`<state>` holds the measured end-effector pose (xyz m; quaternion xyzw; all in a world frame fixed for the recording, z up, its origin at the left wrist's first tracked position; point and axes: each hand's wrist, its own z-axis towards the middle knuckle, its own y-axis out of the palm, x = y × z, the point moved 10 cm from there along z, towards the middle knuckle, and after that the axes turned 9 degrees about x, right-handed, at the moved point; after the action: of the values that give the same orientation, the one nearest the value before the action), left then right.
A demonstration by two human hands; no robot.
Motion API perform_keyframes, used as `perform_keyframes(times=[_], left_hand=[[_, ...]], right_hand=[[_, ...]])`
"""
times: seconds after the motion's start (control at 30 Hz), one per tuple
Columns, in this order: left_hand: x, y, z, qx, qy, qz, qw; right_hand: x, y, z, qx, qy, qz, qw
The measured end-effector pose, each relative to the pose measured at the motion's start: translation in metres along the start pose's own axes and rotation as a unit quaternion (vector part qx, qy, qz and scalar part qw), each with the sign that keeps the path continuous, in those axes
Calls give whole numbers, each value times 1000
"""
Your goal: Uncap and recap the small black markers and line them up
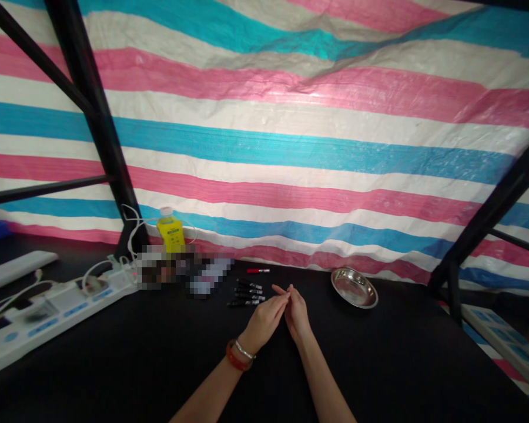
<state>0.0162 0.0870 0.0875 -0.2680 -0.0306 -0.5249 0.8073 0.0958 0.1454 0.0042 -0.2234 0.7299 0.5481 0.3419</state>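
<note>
My left hand (267, 320) and my right hand (296, 312) meet over the black table, their fingertips touching. The fingers of both look stretched out, and I see nothing held between them, though the palms are partly hidden. A silver bangle (245, 349) and a red-orange bangle (238, 356) circle my left wrist. Just left of the hands lie several black marker pens (248, 291) in a loose stack of rows. A red marker pen (258, 271) lies behind them. To the right stands a shallow, round metal dish (355, 288).
White power strips (62, 317) with plugs and cables run along the left. A yellow bottle (171, 232) stands at the back left, beside a blurred-out patch (163, 267). Black metal posts (92, 117) frame a striped tarp (291, 147) behind the table (379, 364).
</note>
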Motion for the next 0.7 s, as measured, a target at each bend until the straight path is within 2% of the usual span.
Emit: perform_keyframes(times=[0.1,0.3,0.53,0.7], left_hand=[[-8,-1,-2,12,-23,13,1000],[-18,-4,-1,35,-67,30,997],[-21,2,-3,10,-80,15,997],[-19,1,-1,12,-81,6,997]], right_hand=[[1,2,-1,-5,1,-14,1000],[-6,-10,6,23,-19,-54,998],[-14,-3,2,-10,-74,-119,990],[-19,-10,2,26,-94,-120,988]])
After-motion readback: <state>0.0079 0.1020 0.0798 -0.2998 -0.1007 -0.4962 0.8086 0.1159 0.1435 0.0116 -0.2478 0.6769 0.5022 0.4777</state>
